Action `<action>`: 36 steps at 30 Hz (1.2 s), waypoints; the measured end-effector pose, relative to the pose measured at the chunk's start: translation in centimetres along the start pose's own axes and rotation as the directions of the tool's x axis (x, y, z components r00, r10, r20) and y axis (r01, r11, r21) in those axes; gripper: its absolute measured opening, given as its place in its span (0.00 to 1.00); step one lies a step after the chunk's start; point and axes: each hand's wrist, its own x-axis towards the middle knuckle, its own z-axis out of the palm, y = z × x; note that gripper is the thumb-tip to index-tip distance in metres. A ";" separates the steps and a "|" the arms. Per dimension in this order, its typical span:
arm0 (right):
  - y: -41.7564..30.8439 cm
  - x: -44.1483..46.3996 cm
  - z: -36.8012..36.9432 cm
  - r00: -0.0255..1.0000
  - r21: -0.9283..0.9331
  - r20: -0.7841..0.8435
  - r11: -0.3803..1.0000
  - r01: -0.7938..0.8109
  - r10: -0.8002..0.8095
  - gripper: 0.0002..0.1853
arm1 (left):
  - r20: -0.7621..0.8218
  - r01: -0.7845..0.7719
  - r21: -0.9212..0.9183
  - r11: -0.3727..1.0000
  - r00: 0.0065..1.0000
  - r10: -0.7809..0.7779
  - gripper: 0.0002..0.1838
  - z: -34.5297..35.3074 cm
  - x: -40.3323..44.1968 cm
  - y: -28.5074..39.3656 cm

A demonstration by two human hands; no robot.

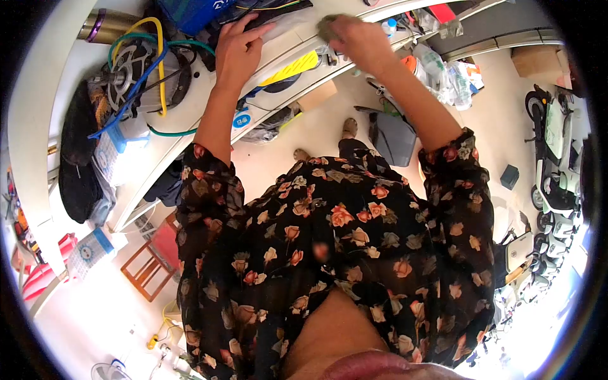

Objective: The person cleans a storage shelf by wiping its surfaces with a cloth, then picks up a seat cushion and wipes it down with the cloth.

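Note:
My right hand is closed around a crumpled grey-green cloth on the white shelf. To its left, my left hand rests at the shelf with fingers apart, beside a dark plastic-wrapped item. Its fingertips lie by the edge of that item; whether they press on it I cannot tell. Behind it sits a blue bag. Left of my forearm stands a wheel motor with blue, yellow and green cables.
A metal cylinder and a black padded seat are at the left. On lower levels lie a yellow item and plastic bags. A grey bin stands on the floor. Scooters line the right side.

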 end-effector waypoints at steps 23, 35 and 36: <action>6.2 -1.5 -1.4 0.947 -0.161 0.021 0.936 -0.314 0.321 0.18 | 0.063 0.014 0.019 1.000 0.998 -0.015 0.23 -0.1 -0.2 -0.2; -0.7 -1.9 1.4 0.983 0.107 -0.056 0.980 -0.168 0.175 0.21 | 0.116 0.059 -0.002 0.998 0.992 -0.058 0.22 -0.5 0.5 0.7; 0.1 -2.2 1.0 0.978 0.143 -0.090 0.975 -0.172 0.186 0.22 | 0.120 0.060 -0.001 0.998 0.991 -0.059 0.22 -0.6 0.6 0.8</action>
